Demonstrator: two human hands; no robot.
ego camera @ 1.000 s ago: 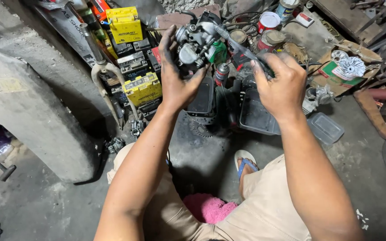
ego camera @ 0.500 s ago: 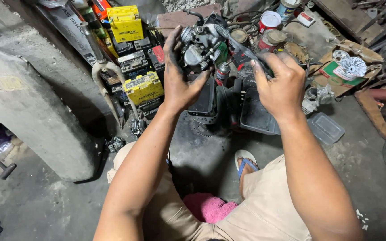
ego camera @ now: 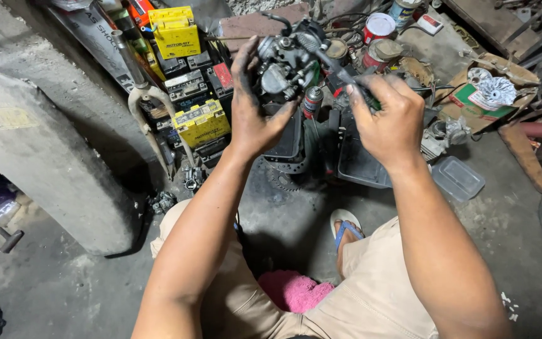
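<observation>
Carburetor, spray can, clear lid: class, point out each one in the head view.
carburetor (ego camera: 283, 66), head view, its metal body.
spray can (ego camera: 312, 102), head view, its side.
clear lid (ego camera: 458, 178), head view, its flat top.

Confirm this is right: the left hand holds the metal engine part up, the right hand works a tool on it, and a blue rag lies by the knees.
Not quite: the rag is pink, not blue, as the head view shows. The left hand does hold the engine part, and the right hand works the tool.
</observation>
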